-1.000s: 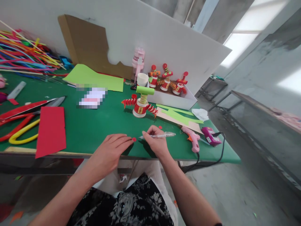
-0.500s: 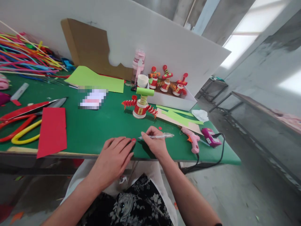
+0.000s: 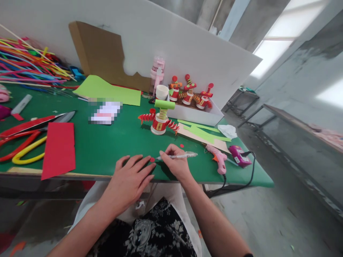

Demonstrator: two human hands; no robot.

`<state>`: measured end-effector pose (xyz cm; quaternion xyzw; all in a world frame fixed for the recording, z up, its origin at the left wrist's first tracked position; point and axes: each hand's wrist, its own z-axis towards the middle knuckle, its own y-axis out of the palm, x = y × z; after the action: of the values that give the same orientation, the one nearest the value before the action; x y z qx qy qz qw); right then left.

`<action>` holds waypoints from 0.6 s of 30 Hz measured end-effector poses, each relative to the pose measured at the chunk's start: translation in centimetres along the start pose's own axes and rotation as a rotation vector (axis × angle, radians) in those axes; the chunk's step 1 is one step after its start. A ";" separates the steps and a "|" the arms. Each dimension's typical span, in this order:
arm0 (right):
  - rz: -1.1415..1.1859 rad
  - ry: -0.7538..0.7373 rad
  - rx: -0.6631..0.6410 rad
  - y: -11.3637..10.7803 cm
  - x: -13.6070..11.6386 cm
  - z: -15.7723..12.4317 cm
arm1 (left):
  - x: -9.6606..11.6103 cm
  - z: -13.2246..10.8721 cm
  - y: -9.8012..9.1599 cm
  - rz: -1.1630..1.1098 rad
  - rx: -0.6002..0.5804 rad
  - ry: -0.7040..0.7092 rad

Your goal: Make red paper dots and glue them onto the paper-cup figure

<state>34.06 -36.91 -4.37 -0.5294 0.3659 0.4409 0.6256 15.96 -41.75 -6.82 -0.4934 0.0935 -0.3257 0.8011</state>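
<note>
My right hand grips a clear-barrelled pen, its tip pointing left, close to a small red paper circle on the table. My left hand lies flat with fingers spread, fingertips around that circle. Just beyond the hands stands a paper-cup figure with folded red arms, a spring-like neck and a green paper roll on top. A second small red dot lies beyond my right hand.
Left are large scissors partly under red paper. Behind lie green paper and a white box of similar figures. At right, a pink glue gun has a cable running off the edge near a purple box.
My left fingers have shifted slightly and spread, so more of the red circle shows. The pen stays in my right hand, almost unmoved.
</note>
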 end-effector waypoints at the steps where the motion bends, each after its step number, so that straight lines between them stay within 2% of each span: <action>1: 0.003 0.002 -0.007 0.0 0.0 0.0 | -0.2 0.0 0.0 -0.010 0.004 0.005; 8: 0.008 0.017 -0.023 0.2 0.1 0.0 | -0.8 -0.5 -0.4 0.013 0.071 0.034; 12: -0.001 0.023 -0.053 0.3 0.1 0.1 | -0.4 -0.6 -0.3 0.111 0.060 0.033; 18: -0.004 0.060 -0.028 0.5 0.3 0.8 | 0.0 -0.2 0.0 0.177 0.029 0.018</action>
<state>33.68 -36.01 -4.67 -0.5518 0.3774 0.4286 0.6078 15.81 -41.92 -6.90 -0.4685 0.1395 -0.2594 0.8330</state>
